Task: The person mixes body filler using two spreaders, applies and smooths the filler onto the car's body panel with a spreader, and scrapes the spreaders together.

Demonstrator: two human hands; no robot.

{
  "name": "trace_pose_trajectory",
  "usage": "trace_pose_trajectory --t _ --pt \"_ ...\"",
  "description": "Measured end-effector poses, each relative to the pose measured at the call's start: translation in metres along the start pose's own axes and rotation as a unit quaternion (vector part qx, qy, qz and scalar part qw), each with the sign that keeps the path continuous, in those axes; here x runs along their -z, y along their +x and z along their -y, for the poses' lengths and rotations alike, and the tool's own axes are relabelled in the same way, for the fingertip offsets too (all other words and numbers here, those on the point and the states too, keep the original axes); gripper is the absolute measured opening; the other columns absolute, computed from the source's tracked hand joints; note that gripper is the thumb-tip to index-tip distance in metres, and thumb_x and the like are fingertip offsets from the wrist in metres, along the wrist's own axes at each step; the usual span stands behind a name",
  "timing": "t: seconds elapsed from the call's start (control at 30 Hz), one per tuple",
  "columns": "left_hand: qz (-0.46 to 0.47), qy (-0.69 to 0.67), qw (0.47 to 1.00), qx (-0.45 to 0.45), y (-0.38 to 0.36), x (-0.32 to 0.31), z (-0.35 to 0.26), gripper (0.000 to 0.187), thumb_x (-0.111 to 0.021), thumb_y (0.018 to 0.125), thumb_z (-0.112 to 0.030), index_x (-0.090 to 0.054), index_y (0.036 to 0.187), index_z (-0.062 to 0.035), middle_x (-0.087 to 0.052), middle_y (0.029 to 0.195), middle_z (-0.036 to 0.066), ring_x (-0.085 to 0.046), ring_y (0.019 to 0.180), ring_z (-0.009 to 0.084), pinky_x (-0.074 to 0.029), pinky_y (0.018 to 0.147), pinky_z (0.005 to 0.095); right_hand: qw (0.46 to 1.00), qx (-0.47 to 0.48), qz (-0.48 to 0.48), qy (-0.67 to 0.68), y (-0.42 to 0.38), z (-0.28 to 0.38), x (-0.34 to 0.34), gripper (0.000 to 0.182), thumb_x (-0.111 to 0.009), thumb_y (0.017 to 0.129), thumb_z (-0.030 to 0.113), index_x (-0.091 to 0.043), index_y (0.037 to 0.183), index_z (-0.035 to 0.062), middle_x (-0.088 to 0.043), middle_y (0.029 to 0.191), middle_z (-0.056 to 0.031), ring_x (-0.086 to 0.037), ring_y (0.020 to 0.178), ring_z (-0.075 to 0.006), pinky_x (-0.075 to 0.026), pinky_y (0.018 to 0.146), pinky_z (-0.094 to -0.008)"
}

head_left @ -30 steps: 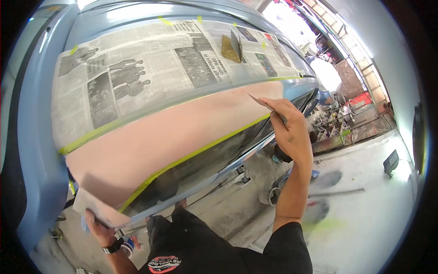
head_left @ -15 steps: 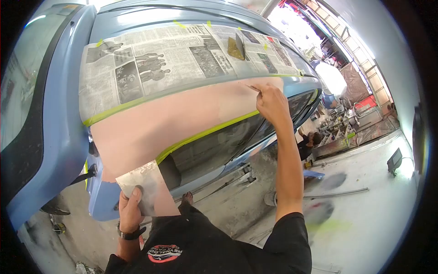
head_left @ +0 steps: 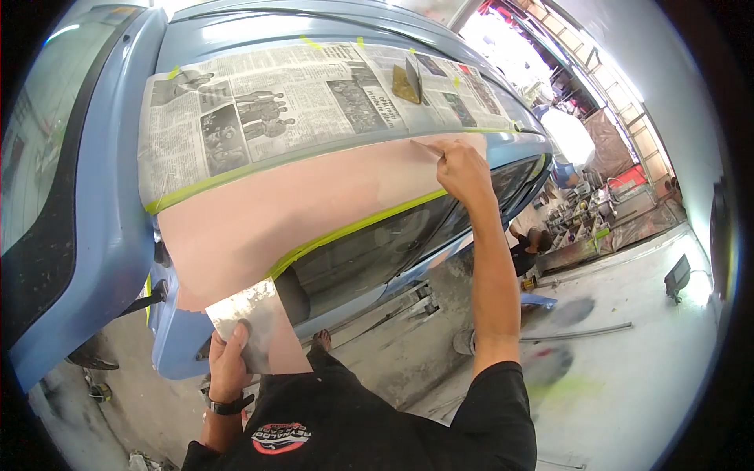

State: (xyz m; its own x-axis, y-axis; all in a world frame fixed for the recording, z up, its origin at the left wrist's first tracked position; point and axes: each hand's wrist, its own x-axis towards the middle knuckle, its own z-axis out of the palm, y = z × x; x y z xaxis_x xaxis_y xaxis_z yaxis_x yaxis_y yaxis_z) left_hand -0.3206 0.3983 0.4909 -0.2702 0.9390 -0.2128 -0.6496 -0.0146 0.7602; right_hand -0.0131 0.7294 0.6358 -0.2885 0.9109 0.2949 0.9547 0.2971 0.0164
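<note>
My left hand (head_left: 229,355) grips a shiny flat metal plate (head_left: 258,326) by its lower left side, thumb on top, with a smeared, pinkish surface on the plate. My right hand (head_left: 465,169) is closed around a thin putty spreader (head_left: 425,147), seen nearly edge-on. Its blade meets the pink putty-coated strip (head_left: 259,212) of the blue car (head_left: 114,235), close to the upper edge. Newspaper (head_left: 290,110), bordered by green masking tape (head_left: 204,187), covers the car surface beyond the strip. More green tape edges the side window (head_left: 369,243).
A folded scraper-like piece (head_left: 407,83) rests on the newspaper. At the right, another person (head_left: 528,250) is low beside cluttered shelving (head_left: 589,220). A floodlight (head_left: 678,276) stands near the white wall. A bare foot (head_left: 323,338) shows on the concrete floor.
My right hand and the spreader have shifted slightly left along the upper edge of the pink strip. The plate in my left hand has tilted a little and moved slightly right.
</note>
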Motion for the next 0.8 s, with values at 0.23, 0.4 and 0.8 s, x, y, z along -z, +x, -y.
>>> trace_pose_trajectory --t 0.23,0.4,0.8 --pt "-0.019 0.002 0.999 0.046 0.003 -0.008 0.000 0.036 -0.056 0.098 -0.021 -0.052 0.128 -0.0015 -0.064 0.116 0.009 -0.065 0.100 0.0208 -0.055 0.084 0.0353 0.994 -0.012 0.061 0.085 -0.004 -0.005 0.022 0.039 -0.051 0.083 0.010 -0.071 0.116 0.0138 -0.068 0.109 -0.0213 -0.064 0.105 -0.0363 -0.050 0.090 -0.0450" --pt "-0.022 -0.022 0.988 0.150 0.018 -0.045 -0.027 0.035 -0.058 0.098 -0.025 -0.058 0.121 0.0014 -0.068 0.108 0.010 -0.069 0.091 0.0192 -0.056 0.080 0.0322 0.959 0.097 -0.037 0.263 -0.048 0.026 0.070 0.044 -0.051 0.083 -0.004 -0.069 0.120 0.0118 -0.067 0.108 -0.0198 -0.064 0.101 -0.0378 -0.048 0.094 -0.0432" --pt "0.054 -0.092 0.984 0.143 0.042 -0.072 -0.041 0.029 -0.056 0.101 -0.027 -0.061 0.117 -0.0036 -0.069 0.101 0.004 -0.067 0.092 0.0126 -0.056 0.077 0.0303 0.941 0.324 -0.034 -0.087 -0.140 0.099 0.083 0.052 -0.063 0.078 0.003 -0.065 0.126 0.0210 -0.056 0.123 -0.0090 -0.055 0.118 -0.0301 -0.035 0.107 -0.0606"
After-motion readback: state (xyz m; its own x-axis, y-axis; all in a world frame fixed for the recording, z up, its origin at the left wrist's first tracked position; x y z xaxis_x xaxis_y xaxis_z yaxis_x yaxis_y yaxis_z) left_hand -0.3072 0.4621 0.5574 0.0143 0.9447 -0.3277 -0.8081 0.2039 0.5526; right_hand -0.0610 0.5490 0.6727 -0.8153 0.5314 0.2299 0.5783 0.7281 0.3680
